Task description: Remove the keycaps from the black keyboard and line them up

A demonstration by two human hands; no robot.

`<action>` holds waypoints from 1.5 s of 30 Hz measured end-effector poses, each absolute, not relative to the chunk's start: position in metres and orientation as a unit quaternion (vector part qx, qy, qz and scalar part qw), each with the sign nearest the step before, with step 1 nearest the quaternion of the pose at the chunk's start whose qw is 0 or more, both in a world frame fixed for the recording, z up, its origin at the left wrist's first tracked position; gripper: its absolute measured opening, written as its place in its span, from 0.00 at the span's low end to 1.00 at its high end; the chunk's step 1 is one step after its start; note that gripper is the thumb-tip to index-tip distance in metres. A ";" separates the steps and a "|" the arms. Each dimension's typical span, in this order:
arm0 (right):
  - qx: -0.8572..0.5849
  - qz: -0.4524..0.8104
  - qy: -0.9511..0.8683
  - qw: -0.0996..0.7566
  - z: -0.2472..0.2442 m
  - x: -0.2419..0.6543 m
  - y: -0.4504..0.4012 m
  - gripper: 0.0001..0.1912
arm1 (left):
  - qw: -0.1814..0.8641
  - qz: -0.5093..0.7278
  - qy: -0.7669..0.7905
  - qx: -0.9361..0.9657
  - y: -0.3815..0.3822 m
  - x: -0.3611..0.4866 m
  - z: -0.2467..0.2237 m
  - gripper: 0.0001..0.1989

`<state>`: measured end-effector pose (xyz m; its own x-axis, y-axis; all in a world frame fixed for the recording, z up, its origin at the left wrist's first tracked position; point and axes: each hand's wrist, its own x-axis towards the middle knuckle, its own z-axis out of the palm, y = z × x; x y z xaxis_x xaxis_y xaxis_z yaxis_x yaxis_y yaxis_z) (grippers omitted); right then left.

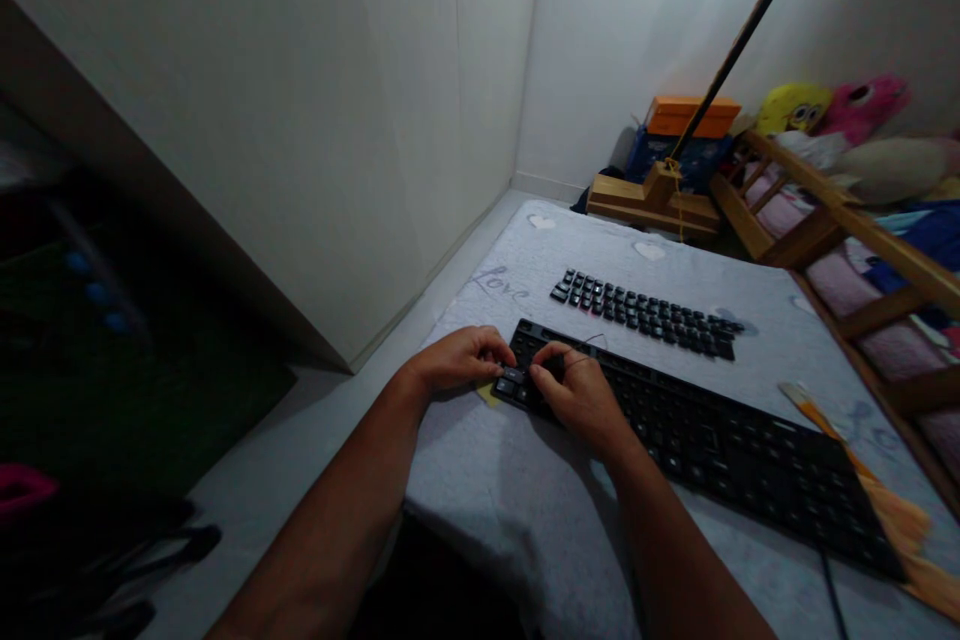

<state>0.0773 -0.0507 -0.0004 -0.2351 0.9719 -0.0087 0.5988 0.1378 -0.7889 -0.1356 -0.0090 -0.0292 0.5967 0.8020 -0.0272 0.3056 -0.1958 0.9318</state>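
Observation:
A black keyboard (720, 450) lies slantwise on the cloth-covered table. At its left end my left hand (476, 357) rests with curled fingers, the tips against the corner keys (513, 376). My right hand (581, 395) is over the same end, thumb and forefinger pinched close to the keys. What sits between the fingertips of either hand is too small to make out. A thin dark wire-like strand (595, 338) shows beside my right hand's fingers. Behind the keyboard, loose black keycaps (645, 312) lie in rows on the cloth. A yellow piece (487, 394) peeks out under the keyboard's left corner.
A brush-like tool (795, 398) with an orange handle and an orange cloth (896, 520) lie at the right. The keyboard's cable (831, 590) runs toward me. A white cabinet (360, 120) stands left, a wooden bed rail (862, 220) right, a wooden stand (652, 195) behind.

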 end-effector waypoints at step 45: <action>-0.457 0.241 -0.805 0.291 -0.002 0.077 -0.059 0.07 | 0.474 0.231 0.403 0.748 -0.013 -0.133 -0.028 0.07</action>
<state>0.0772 -0.0594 -0.0016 -0.4134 0.8760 0.2485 0.5958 0.4666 -0.6537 -0.1326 -0.0129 -0.0278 0.5679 0.8222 -0.0367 0.3835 -0.2249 0.8958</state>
